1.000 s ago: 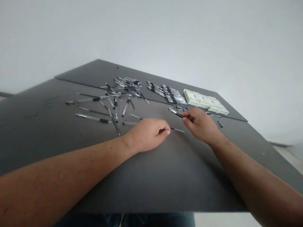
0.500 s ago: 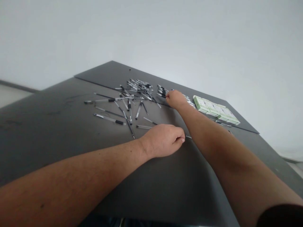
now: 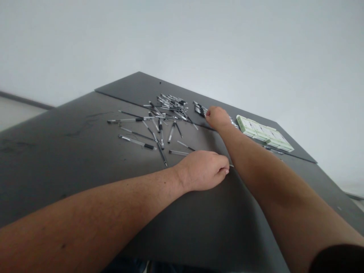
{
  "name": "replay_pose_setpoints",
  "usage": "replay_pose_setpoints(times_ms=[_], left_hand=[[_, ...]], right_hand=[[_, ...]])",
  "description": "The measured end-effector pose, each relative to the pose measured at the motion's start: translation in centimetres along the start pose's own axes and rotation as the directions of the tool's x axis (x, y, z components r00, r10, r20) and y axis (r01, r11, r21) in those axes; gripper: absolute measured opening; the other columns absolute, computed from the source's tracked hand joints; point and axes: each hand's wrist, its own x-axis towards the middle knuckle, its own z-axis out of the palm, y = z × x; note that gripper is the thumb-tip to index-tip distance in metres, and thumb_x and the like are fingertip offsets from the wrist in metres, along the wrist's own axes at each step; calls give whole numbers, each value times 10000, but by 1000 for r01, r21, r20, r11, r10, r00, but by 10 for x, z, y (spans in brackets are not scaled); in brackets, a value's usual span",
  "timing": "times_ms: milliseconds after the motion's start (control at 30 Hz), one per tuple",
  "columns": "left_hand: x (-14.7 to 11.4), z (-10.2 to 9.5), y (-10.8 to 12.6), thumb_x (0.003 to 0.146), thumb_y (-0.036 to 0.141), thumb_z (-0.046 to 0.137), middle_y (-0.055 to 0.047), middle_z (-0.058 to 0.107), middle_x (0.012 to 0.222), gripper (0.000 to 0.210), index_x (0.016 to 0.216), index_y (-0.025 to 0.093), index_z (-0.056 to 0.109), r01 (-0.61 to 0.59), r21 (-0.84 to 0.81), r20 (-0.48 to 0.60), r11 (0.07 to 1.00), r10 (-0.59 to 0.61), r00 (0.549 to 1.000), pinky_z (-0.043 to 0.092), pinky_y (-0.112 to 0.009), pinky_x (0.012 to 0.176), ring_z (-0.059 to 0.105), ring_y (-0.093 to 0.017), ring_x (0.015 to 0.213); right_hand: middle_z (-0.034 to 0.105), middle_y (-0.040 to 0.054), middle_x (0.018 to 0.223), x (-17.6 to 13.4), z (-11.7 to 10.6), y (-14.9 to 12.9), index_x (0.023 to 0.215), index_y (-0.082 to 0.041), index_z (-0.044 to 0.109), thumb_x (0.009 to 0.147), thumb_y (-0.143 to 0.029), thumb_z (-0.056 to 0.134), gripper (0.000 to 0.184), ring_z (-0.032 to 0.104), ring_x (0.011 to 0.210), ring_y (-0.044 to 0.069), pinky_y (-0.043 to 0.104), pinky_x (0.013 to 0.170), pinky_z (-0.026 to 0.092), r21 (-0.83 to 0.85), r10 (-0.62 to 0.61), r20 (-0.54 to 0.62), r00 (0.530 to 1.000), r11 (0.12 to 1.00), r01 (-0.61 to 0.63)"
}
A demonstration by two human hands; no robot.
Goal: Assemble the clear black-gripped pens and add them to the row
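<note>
From where I'm standing, furthest left on the flat dark grey table there's a sprawl of slim clear plastic pens with black grips, pointing every which way. Next along, the left hand is low over the near part, fingers curled in, thumb tucked close. Can't tell how tight that is or whether it has hold of anything, though a thin pale tip pokes out just past it

Right hand is further over, at the tidy row of clear pens with black grips. Fingers look bent downward, but the tips are hidden, so no idea if there's a pen in there. Imo the trick is a light touch: fingertips only, wrist up, keep to the row's slant so nothing rolls

The row itself looks neat, beyond the table's seam, pens side by side, grips making a dark band, barrels shiny. The hand blocks the middle, and a bit shows again to its right, next to some flat pale green and white boxes
</note>
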Motion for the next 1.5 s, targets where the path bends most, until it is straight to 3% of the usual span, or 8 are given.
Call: replay_pose_setpoints(times_ms=[100,233,433,667,800,1000,1233,1500], left_hand=[[-1,0,0,1084,261,581,-84,851,1029,226,1021,200,789,-7,6,2,1000,7,1000,597,-419,908,797,-279,1017],[-2,0,-1,1073,251,583,-84,852,1033,226,1022,195,796,-6,-13,-20,1000,5,1000,583,-419,913,796,-279,1015],[-2,0,-5,1031,224,610,-55,839,928,203,973,211,804,3,-16,-104,1000,-4,995,536,-368,799,769,-236,871],[-4,-1,-7,1015,246,609,-31,826,876,210,939,224,804,14,-11,-140,1000,-15,990,489,-327,739,737,-206,794],[-6,-3,-7,1017,296,607,-27,836,882,218,948,226,802,38,-22,-123,999,-40,992,494,-321,738,755,-208,809],[-8,-6,-7,1034,382,599,-30,861,947,260,978,235,806,78,-24,-117,997,-80,990,522,-314,765,785,-210,865],[-8,-5,-9,1033,424,558,-39,865,981,320,994,235,812,114,3,-74,993,-114,991,534,-330,784,796,-227,902],[-9,-6,-9,1035,422,537,-37,865,1005,338,996,233,815,130,27,-48,991,-129,990,534,-353,805,800,-240,928]], right_hand=[[842,177,1246,-31,-19,12,1217,-167,835,1010,-229,611,311,757,1175,335,401,1028,551,27,-33,-44,998,999,34],[854,114,1044,-91,-49,42,1088,-200,850,972,-325,656,258,763,952,291,388,871,564,150,-46,-123,991,987,64],[817,83,904,-182,-81,105,1062,-235,843,943,-382,683,248,719,785,253,389,771,551,232,176,-125,976,962,-144],[829,109,920,-236,-77,205,1127,-207,838,969,-379,663,292,735,811,271,410,771,549,182,352,-96,931,926,-331],[854,111,982,-247,-61,241,1129,-203,849,962,-348,670,284,773,896,278,397,815,564,111,388,-13,922,916,-384],[870,145,1094,-245,-39,262,1228,-176,863,1009,-352,631,365,796,1005,289,385,889,588,55,421,-9,907,906,-420],[833,175,1372,-203,-29,290,1365,-159,841,1007,-281,610,444,768,1261,339,437,1101,580,-54,398,11,917,916,-397],[701,183,1611,-158,-7,296,1607,-183,700,1017,-256,634,598,673,1458,328,410,1241,502,-153,278,104,955,953,-260]])
